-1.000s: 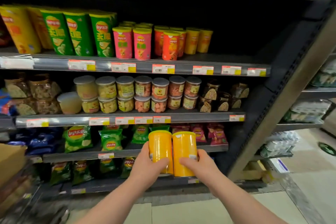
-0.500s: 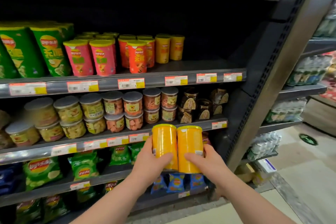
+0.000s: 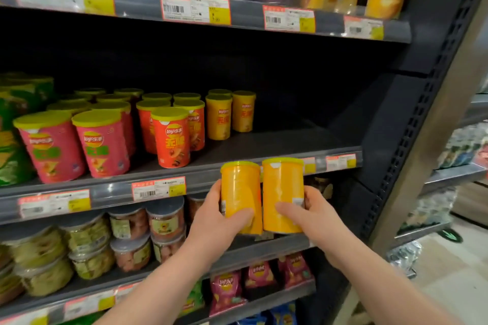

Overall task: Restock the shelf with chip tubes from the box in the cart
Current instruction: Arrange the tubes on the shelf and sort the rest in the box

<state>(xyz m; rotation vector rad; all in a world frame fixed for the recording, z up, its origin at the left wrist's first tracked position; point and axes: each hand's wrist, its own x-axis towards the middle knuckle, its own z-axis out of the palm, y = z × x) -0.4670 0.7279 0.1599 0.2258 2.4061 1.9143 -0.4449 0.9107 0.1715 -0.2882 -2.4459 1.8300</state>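
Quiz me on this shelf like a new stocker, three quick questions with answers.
1. True or false: the left hand holds the left yellow tube and the right hand the right yellow tube.
2. The bare part of the chip shelf is at its: A) right end, B) left end, C) middle.
3. What colour are the neighbouring tubes just left of the shelved yellow tubes?
Key: 1 true; 2 A; 3 red.

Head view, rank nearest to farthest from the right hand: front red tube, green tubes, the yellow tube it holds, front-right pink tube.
1. Yellow tube, held in the right hand itself.
2. Front red tube, on the shelf, up and left.
3. Front-right pink tube, further left along the shelf front.
4. Green tubes, far left edge.
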